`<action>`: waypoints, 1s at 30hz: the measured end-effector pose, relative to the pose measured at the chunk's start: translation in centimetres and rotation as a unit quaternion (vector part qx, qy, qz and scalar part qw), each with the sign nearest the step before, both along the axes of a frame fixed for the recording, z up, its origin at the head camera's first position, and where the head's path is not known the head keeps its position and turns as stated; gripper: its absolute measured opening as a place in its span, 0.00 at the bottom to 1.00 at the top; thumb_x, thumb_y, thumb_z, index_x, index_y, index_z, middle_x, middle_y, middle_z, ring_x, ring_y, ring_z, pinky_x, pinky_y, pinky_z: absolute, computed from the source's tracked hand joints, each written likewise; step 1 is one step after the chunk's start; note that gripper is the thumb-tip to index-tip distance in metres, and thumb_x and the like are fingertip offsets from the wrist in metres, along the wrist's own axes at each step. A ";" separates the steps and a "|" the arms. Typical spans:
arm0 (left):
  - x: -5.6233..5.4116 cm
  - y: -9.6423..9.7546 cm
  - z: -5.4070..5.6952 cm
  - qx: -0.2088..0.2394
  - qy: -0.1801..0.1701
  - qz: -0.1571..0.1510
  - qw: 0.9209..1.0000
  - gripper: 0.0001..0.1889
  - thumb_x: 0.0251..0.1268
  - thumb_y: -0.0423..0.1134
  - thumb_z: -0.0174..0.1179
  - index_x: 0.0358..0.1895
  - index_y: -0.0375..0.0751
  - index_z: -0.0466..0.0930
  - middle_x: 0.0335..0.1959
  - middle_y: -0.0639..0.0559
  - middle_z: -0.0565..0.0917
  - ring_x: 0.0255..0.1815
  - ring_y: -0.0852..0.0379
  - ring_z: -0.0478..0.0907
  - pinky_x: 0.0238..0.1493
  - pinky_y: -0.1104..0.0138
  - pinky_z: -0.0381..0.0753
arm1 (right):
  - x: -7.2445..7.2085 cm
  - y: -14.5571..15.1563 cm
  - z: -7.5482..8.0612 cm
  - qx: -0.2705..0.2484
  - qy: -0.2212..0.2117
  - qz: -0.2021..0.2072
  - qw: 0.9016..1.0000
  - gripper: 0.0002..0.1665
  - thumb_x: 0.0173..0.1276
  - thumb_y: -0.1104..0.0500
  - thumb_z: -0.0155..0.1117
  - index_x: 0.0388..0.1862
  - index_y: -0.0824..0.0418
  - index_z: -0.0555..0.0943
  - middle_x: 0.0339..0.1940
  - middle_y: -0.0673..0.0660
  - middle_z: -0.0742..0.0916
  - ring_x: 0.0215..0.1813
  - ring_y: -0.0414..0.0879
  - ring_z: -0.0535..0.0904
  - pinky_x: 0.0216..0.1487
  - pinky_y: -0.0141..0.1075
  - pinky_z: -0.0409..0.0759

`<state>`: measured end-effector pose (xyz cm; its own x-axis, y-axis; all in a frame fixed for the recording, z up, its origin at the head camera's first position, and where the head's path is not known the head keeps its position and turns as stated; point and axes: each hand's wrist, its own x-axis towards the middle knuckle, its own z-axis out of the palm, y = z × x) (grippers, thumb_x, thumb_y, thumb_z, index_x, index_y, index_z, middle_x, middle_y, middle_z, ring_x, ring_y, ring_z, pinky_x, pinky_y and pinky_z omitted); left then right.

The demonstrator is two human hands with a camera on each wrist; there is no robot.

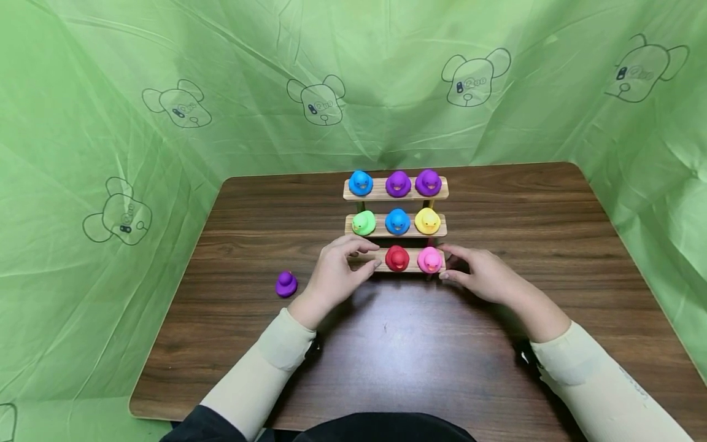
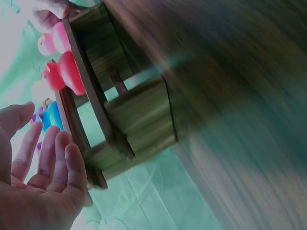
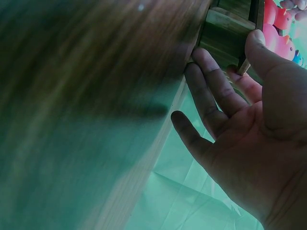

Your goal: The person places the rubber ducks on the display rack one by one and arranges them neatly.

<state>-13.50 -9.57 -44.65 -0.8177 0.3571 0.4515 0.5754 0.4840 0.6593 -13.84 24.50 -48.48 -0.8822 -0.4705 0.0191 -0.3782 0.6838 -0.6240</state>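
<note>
A three-tier wooden stand (image 1: 380, 189) holds small rubber ducks in several colours. On its lowest tier sit a red duck (image 1: 397, 259) and a pink duck (image 1: 429, 260). My left hand (image 1: 338, 270) is around the left end of that tier, its fingers loosely bent and holding nothing; the left wrist view shows it beside the stand, palm bare. At the right end of the lowest tier, my right hand (image 1: 486, 276) pinches the plank's end between thumb and index finger, the thumb (image 3: 256, 45) on the front edge. Its other fingers stretch past the stand's side.
A purple duck (image 1: 286, 284) lies apart on the brown wooden table (image 1: 386, 362), left of my left hand. The middle tier bears a green duck (image 1: 363, 223), a blue one and a yellow one. Green sheeting (image 1: 386, 123) hangs behind and beside the table.
</note>
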 end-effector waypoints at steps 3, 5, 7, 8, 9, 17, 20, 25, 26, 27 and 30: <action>0.0 -1.0 0.1 0.003 -0.006 0.004 1.000 0.12 0.61 0.35 0.77 0.47 0.45 0.90 0.43 0.58 0.88 0.41 0.53 0.84 0.44 0.57 0.86 | 0.0 0.0 0.0 0.002 -0.002 -0.002 1.000 0.35 0.72 0.52 0.74 0.74 0.59 0.75 0.41 0.48 0.90 0.49 0.49 0.87 0.56 0.55 0.82; -0.1 -1.7 0.2 0.007 -0.011 0.007 1.000 0.12 0.61 0.36 0.77 0.47 0.45 0.90 0.43 0.56 0.88 0.40 0.53 0.83 0.44 0.57 0.86 | 0.0 0.0 0.0 0.004 -0.003 -0.003 1.000 0.35 0.72 0.52 0.74 0.74 0.58 0.75 0.41 0.48 0.90 0.49 0.48 0.87 0.57 0.55 0.82; -0.2 -2.5 0.3 0.011 -0.013 0.011 1.000 0.12 0.61 0.36 0.77 0.47 0.45 0.90 0.44 0.55 0.88 0.39 0.51 0.83 0.45 0.58 0.87 | 0.0 0.0 0.0 0.006 -0.003 -0.003 1.000 0.35 0.72 0.51 0.74 0.75 0.58 0.74 0.41 0.48 0.90 0.49 0.49 0.87 0.57 0.55 0.82; -0.2 -2.9 0.4 0.012 -0.013 0.012 1.000 0.12 0.61 0.36 0.77 0.47 0.44 0.90 0.44 0.54 0.88 0.40 0.51 0.83 0.45 0.59 0.87 | 0.0 0.0 0.0 0.005 -0.004 -0.002 1.000 0.36 0.72 0.51 0.74 0.75 0.58 0.74 0.41 0.48 0.90 0.49 0.48 0.87 0.57 0.55 0.82; -0.2 -3.3 0.4 0.012 -0.011 0.014 1.000 0.12 0.61 0.35 0.77 0.47 0.43 0.90 0.44 0.53 0.88 0.40 0.50 0.84 0.45 0.59 0.87 | 0.0 0.0 0.0 0.006 -0.004 -0.002 1.000 0.36 0.72 0.51 0.74 0.75 0.59 0.74 0.41 0.48 0.90 0.49 0.48 0.87 0.57 0.55 0.82; -0.3 -6.5 0.6 -0.007 -0.008 0.047 0.999 0.13 0.60 0.33 0.76 0.48 0.43 0.90 0.44 0.54 0.88 0.40 0.50 0.84 0.44 0.56 0.86 | 0.0 -0.1 0.1 0.005 -0.009 -0.002 1.000 0.36 0.72 0.52 0.74 0.75 0.59 0.74 0.42 0.48 0.90 0.50 0.49 0.87 0.58 0.55 0.82; -0.3 -7.4 0.5 -0.013 -0.008 0.054 0.998 0.13 0.60 0.34 0.77 0.48 0.43 0.90 0.44 0.54 0.88 0.40 0.51 0.85 0.44 0.56 0.86 | 0.1 -0.1 0.1 0.006 -0.009 -0.003 1.000 0.36 0.72 0.52 0.74 0.75 0.59 0.74 0.42 0.48 0.90 0.50 0.50 0.87 0.58 0.55 0.82; -0.3 -8.7 0.5 -0.014 -0.015 0.055 0.998 0.14 0.60 0.34 0.77 0.49 0.41 0.90 0.45 0.53 0.88 0.42 0.47 0.85 0.46 0.56 0.86 | 0.1 0.0 0.1 0.008 -0.005 -0.002 1.000 0.36 0.72 0.52 0.74 0.75 0.59 0.74 0.41 0.48 0.90 0.50 0.50 0.87 0.58 0.55 0.81; -0.3 -9.0 0.5 -0.014 -0.019 0.055 0.998 0.14 0.60 0.34 0.77 0.49 0.41 0.90 0.45 0.53 0.88 0.43 0.47 0.85 0.47 0.56 0.86 | 0.1 0.0 0.1 0.008 -0.004 -0.001 1.000 0.36 0.72 0.52 0.74 0.75 0.59 0.74 0.41 0.48 0.90 0.50 0.50 0.87 0.58 0.55 0.81; -0.3 -9.4 0.4 -0.015 -0.023 0.056 0.998 0.14 0.60 0.34 0.77 0.50 0.41 0.90 0.46 0.53 0.88 0.43 0.48 0.85 0.48 0.56 0.86 | 0.1 0.0 0.1 0.009 -0.004 -0.001 1.000 0.37 0.72 0.51 0.74 0.75 0.59 0.74 0.41 0.48 0.90 0.50 0.50 0.87 0.58 0.55 0.81; -0.3 -10.5 0.2 -0.015 -0.042 0.059 0.997 0.15 0.60 0.33 0.77 0.50 0.42 0.89 0.47 0.54 0.88 0.46 0.49 0.85 0.50 0.55 0.86 | 0.0 0.0 0.1 0.009 -0.004 -0.001 1.000 0.37 0.72 0.51 0.74 0.75 0.59 0.74 0.41 0.48 0.90 0.50 0.50 0.87 0.59 0.55 0.81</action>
<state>-13.84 -20.05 -44.44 -0.8891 0.2691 0.3703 0.4571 0.5649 0.6870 -13.79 24.49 -48.41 -0.8835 -0.4683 0.0026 -0.3709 0.6962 -0.6146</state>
